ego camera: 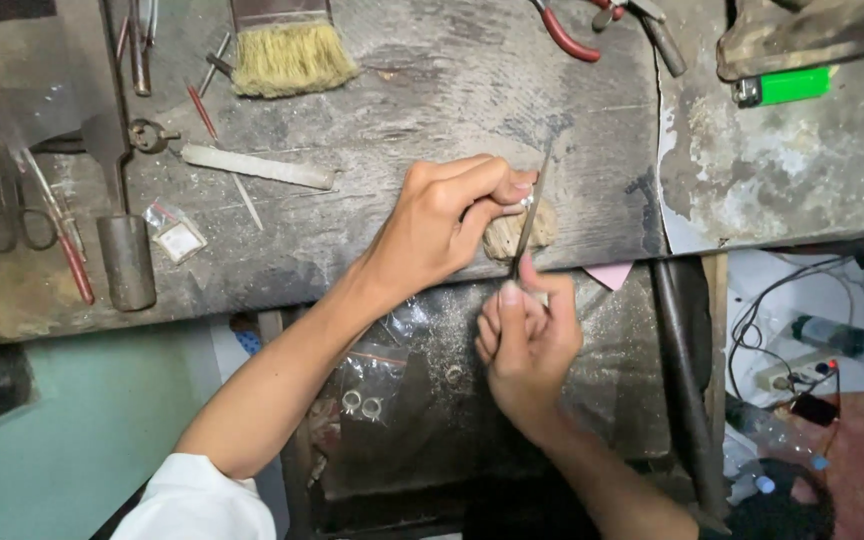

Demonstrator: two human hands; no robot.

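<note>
**Filing of a small piece at the bench peg**

A small shiny piece [527, 201] is pinched between thumb and fingertips of the left hand [447, 215] and is braced against the worn wooden peg [520, 232] at the front edge of the workbench [402, 110]. What the piece is cannot be told; it is too small and mostly covered by the fingertips. A thin needle file [532, 210] is gripped at its lower end by the right hand [530, 340], fingers closed round the handle, with the blade running up across the piece.

Notes on doing the stroke well, as judged from this view:
- The piece should be kept pressed firmly on the peg, so that it is not rocked by the file.
- The file is best held at one steady angle, with light, even pressure.
- The left fingertips lie just beside the blade; they should be kept out of its path.

Below the hands, a dark tray [422, 400] dusted with filings is seen, with two small rings [361, 404] lying in it. A brush [290, 52], a flat file [257, 167], scissors [14, 222] and red-handled pliers [567, 30] lie well apart on the bench, as does a green lighter [787, 87].
</note>
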